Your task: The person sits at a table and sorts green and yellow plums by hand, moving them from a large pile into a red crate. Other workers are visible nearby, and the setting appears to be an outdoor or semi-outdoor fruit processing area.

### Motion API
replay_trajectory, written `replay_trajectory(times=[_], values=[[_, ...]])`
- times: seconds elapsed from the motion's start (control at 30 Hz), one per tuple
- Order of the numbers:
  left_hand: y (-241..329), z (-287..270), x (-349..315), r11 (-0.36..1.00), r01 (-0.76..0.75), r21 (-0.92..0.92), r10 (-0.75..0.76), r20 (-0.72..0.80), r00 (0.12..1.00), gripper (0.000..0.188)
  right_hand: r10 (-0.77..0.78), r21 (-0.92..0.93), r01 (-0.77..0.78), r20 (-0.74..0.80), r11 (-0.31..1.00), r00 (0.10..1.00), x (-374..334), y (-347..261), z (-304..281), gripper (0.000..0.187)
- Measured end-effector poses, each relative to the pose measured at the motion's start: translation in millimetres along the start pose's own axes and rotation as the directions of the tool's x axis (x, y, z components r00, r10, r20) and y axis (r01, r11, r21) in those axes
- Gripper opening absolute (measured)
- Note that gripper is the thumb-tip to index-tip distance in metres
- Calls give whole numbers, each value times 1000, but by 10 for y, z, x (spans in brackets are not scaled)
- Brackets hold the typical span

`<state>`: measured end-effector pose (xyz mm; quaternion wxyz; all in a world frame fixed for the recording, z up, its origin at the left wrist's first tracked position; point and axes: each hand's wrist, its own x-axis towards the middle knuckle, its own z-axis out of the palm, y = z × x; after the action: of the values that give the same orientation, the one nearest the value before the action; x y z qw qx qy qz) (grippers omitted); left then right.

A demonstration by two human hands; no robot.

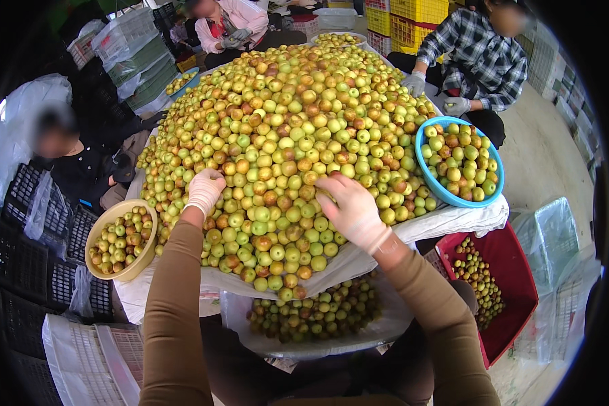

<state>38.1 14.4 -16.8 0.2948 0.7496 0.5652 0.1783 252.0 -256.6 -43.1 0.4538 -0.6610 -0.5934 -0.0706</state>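
Observation:
A large heap of green and brown jujubes (284, 142) covers the table before me. My left hand (206, 191), in a pale glove, rests at the left part of the heap. Its fingers are curled in against the fruit, and what they hold, if anything, is hidden. On the right, my right hand (356, 210), gloved as well, reaches over the heap with thumb and fingers apart. Its fingertips touch or hover just above jujubes, and I see none gripped. Brown sleeves cover both my forearms.
A tan basin (153, 227) of jujubes stands left, a blue basin (499, 172) right. Below the table edge hangs a lined container (250, 342) with jujubes; a red crate (517, 298) stands right. Co-workers sit around, one in a checked shirt (480, 54). Black crates (20, 250) stack left.

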Motion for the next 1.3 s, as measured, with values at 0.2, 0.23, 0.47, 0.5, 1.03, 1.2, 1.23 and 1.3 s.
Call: replay_trajectory(times=[0.2, 0.23, 0.47, 0.5, 1.03, 1.2, 1.23, 1.3], values=[[-132, -88, -1014, 716, -107, -690, 36, -117, 993, 22, 171, -414, -28, 314, 910, 934, 1067, 111, 776, 26], [-180, -35, -1180, 702, -82, -708, 15, -100, 995, 21, 205, -450, -44, 315, 892, 927, 1121, 115, 802, 26], [-757, 386, -1738, 669, -21, -743, 25, -6, 1000, 22, 295, -561, -39, 374, 827, 879, 1067, -22, 580, 24], [-710, 399, -1756, 592, 9, -806, 31, 34, 999, 23, 303, -553, -60, 359, 831, 883, 1007, 12, 512, 27], [-527, 610, -2098, 444, 501, -743, 256, 641, 724, 53, 384, 836, -360, 519, -414, 764, -821, 298, -1057, 49], [-502, 874, -2345, 677, 404, -615, 379, 762, 525, 48, 593, 957, -281, 264, -65, 761, -1351, 195, -1585, 36], [-775, 1050, -2302, 779, 174, -603, 441, 723, 532, 57, 621, 942, -319, 190, 103, 761, -1425, 153, -1662, 33], [-1032, 1049, -2266, 663, 625, -412, 234, 907, 351, 45, 764, 637, -556, -83, 534, 639, -1615, 188, -1775, 22]])
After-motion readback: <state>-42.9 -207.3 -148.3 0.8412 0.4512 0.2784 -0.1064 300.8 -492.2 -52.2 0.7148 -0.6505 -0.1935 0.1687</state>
